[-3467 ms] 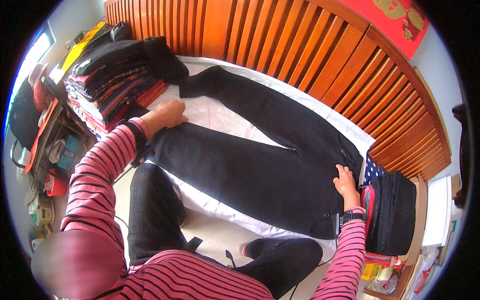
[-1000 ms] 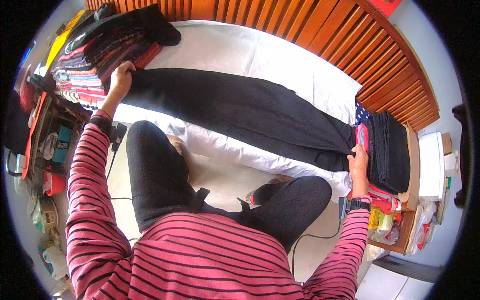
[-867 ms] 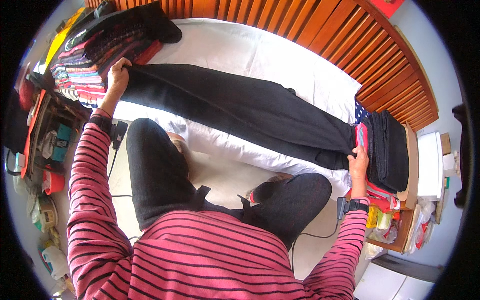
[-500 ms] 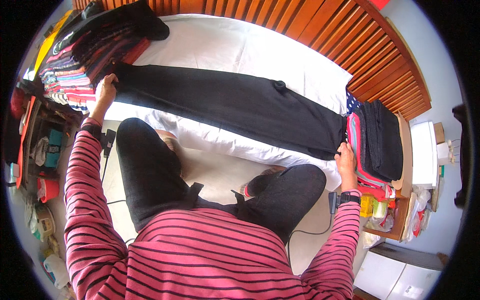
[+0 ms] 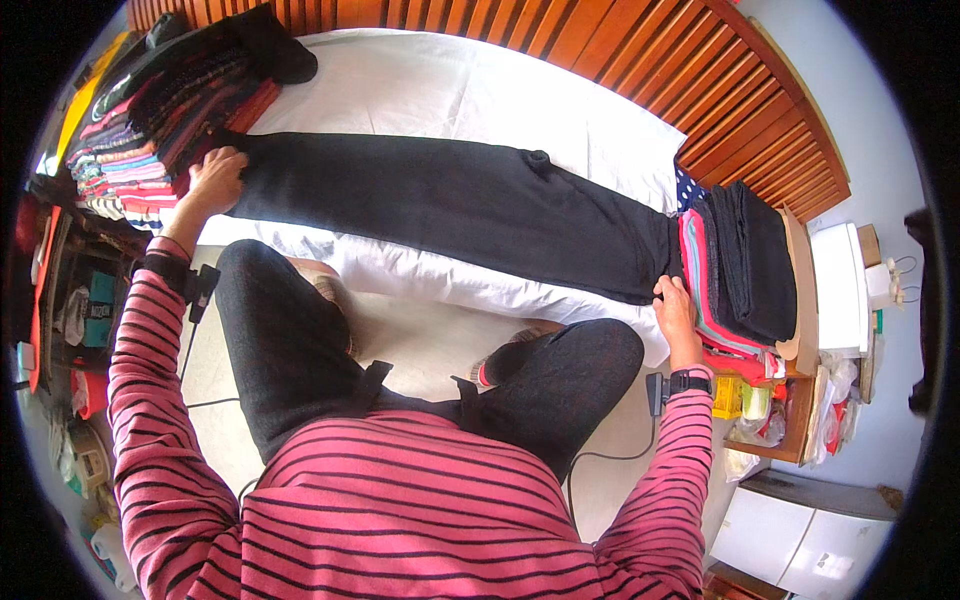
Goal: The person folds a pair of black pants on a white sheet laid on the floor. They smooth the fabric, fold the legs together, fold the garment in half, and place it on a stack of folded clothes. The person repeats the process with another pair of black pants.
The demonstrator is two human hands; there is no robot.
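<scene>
Black trousers (image 5: 450, 205) lie folded lengthwise, leg on leg, stretched flat across a white sheet (image 5: 470, 95). My left hand (image 5: 215, 180) presses on the leg ends at the left, fingers gripping the fabric. My right hand (image 5: 675, 305) holds the waist end at the right, beside a pile of folded clothes (image 5: 735, 270). Both arms wear red-and-black striped sleeves, and I sit with my knees in dark trousers (image 5: 300, 340) against the sheet's near edge.
A tall pile of folded coloured clothes (image 5: 150, 120) stands at the left end of the sheet. A slatted wooden headboard (image 5: 620, 50) runs behind. White boxes (image 5: 835, 290) and a small cluttered shelf (image 5: 775, 410) are at right; bins and clutter (image 5: 70, 310) at left.
The trousers, earlier spread with legs apart, are now folded into one long strip. Both hands have pulled outward to its two ends and the view has shifted slightly.
</scene>
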